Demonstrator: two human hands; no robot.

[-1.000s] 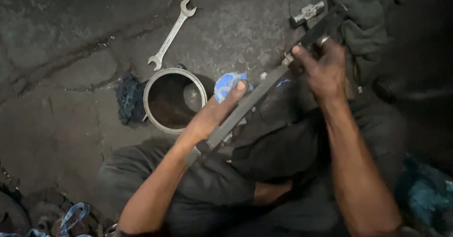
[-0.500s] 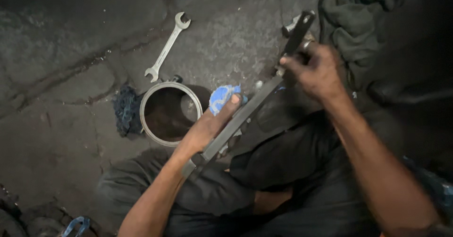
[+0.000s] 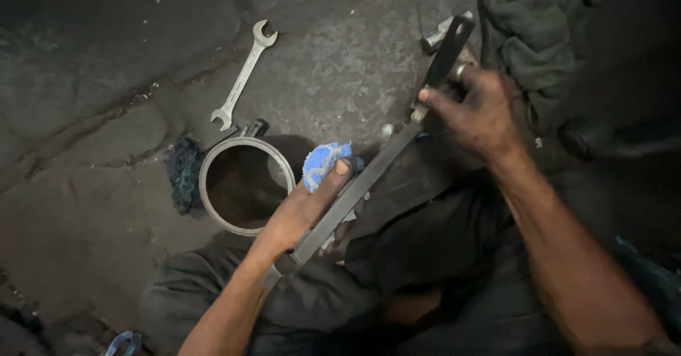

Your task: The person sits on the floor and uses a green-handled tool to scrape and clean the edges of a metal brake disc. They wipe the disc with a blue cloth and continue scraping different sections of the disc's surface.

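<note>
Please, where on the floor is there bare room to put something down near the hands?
Bare floor lies left of the wrench, and more between wrench and metal bar. It is crowded around the metal ring, the blue cloth under the left hand, and near the right hand.

Metal bar's (image 3: 369,179) lower end under forearm.

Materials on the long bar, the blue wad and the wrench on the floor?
Long bar: looks like dark flat metal, dull, thin straight edges. Blue wad under the left hand: likely cloth, crumpled and soft. Wrench: bare steel, grey sheen, open-ended.
</note>
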